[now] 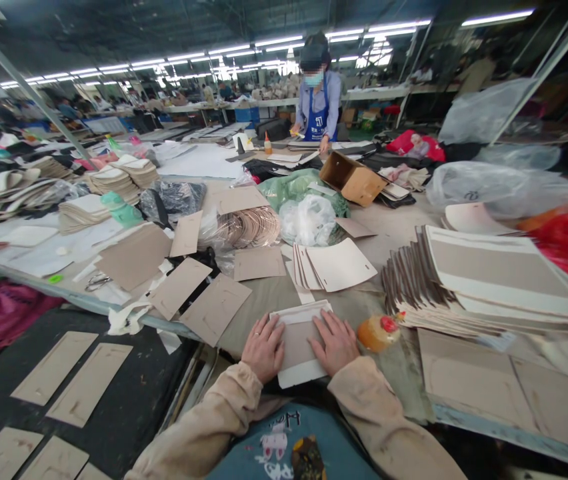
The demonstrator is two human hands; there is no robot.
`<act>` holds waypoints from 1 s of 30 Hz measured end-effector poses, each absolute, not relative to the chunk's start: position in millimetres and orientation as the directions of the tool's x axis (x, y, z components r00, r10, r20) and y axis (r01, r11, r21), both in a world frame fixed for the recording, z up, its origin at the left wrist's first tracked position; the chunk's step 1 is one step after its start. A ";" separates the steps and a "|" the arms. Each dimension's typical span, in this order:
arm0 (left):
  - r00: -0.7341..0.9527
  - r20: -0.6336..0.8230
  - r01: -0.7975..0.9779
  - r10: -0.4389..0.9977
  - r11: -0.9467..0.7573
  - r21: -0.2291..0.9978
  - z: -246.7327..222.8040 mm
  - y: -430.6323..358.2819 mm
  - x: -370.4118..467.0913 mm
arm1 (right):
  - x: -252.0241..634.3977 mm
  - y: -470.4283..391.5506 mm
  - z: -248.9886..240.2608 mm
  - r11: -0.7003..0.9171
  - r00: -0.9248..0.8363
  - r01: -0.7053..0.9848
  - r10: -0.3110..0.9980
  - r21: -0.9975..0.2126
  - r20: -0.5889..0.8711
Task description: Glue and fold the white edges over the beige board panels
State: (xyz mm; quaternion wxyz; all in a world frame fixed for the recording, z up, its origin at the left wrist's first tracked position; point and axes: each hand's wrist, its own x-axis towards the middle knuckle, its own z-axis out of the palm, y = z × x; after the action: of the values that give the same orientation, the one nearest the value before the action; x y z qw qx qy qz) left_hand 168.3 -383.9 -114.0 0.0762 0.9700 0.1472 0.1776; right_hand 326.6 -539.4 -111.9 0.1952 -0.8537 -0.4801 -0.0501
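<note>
A flat white-and-taupe panel (pixel 299 347) lies on the table edge right before me, its far edge showing a white strip. My left hand (pixel 264 345) rests on its left side, fingers stretched out over it. On the right side of the same panel lies my right hand (pixel 333 339), with its fingers spread flat. Just right of that hand stands a glue bottle (pixel 378 332) with amber contents and a red piece at its top. Beyond the panel, a fanned set of white panels (pixel 344 265) lies on the cloth.
A tall stack of white-edged panels (pixel 504 273) fills the right side. Taupe panels (pixel 217 310) lie at the left, others (pixel 89 383) on a dark lower surface. Further back are plastic bags (pixel 308 220), an open cardboard box (pixel 351 179) and a co-worker (pixel 319 100) in a blue apron.
</note>
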 end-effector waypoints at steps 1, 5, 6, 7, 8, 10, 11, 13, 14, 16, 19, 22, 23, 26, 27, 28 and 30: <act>0.893 0.322 0.260 0.314 -0.945 0.199 -113.9 -383.8 168.4 | 326.6 -539.6 -111.5 -0.464 0.534 0.839 0.800 -0.284 0.273; 0.892 0.321 0.265 0.317 -0.944 0.198 -113.3 -384.1 168.6 | 326.6 -540.1 -111.0 -0.462 0.532 0.841 0.799 -0.280 0.281; 0.893 0.319 0.265 0.317 -0.944 0.198 -113.1 -384.2 168.6 | 326.6 -540.1 -110.9 -0.460 0.530 0.843 0.798 -0.279 0.285; 0.894 0.317 0.264 0.317 -0.944 0.198 -112.8 -384.3 168.6 | 326.6 -540.1 -110.8 -0.459 0.528 0.844 0.798 -0.277 0.289; 0.894 0.318 0.263 0.316 -0.944 0.199 -112.5 -384.4 168.7 | 326.7 -540.0 -110.6 -0.459 0.529 0.844 0.797 -0.276 0.292; 0.894 0.322 0.257 0.311 -0.945 0.200 -111.7 -384.6 168.9 | 326.9 -539.8 -110.1 -0.460 0.530 0.844 0.796 -0.276 0.293; 0.894 0.323 0.256 0.310 -0.946 0.201 -111.3 -384.8 169.0 | 327.0 -539.8 -109.8 -0.461 0.531 0.843 0.796 -0.278 0.290; 0.894 0.323 0.254 0.311 -0.945 0.207 -110.7 -385.0 169.2 | 327.4 -539.7 -109.2 -0.463 0.535 0.839 0.797 -0.287 0.281; 0.894 0.322 0.254 0.313 -0.944 0.211 -110.5 -385.1 169.4 | 327.6 -539.6 -109.0 -0.464 0.538 0.836 0.797 -0.293 0.274; 0.893 0.321 0.256 0.317 -0.942 0.218 -110.6 -385.3 169.8 | 327.8 -539.6 -108.8 -0.466 0.542 0.831 0.800 -0.302 0.258; 0.894 0.315 0.261 0.318 -0.942 0.210 -111.5 -385.2 170.2 | 327.7 -539.5 -108.6 -0.466 0.543 0.829 0.803 -0.309 0.244; 0.895 0.314 0.262 0.316 -0.943 0.204 -112.5 -384.6 170.2 | 326.9 -539.5 -108.4 -0.469 0.545 0.828 0.801 -0.307 0.246; 0.896 0.314 0.259 0.315 -0.944 0.206 -112.7 -384.5 170.1 | 326.7 -539.5 -108.3 -0.470 0.546 0.828 0.799 -0.304 0.251; 0.897 0.313 0.251 0.311 -0.943 0.217 -112.2 -384.4 169.9 | 326.2 -539.3 -107.8 -0.471 0.545 0.831 0.795 -0.296 0.267; 0.898 0.311 0.251 0.311 -0.943 0.218 -111.7 -384.5 169.9 | 326.3 -539.2 -107.6 -0.472 0.546 0.831 0.794 -0.296 0.268; 0.899 0.308 0.251 0.311 -0.943 0.218 -111.1 -384.5 170.0 | 326.4 -539.2 -107.4 -0.473 0.547 0.830 0.794 -0.296 0.264; 0.901 0.302 0.254 0.312 -0.943 0.215 -110.2 -384.5 170.2 | 326.7 -539.2 -106.9 -0.475 0.549 0.828 0.797 -0.298 0.253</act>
State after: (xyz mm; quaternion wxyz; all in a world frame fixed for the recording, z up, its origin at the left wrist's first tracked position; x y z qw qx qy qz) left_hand 170.2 -384.5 -110.2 0.0856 0.9711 0.1458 0.1685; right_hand 326.7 -539.2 -106.9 0.1958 -0.8579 -0.4734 -0.0396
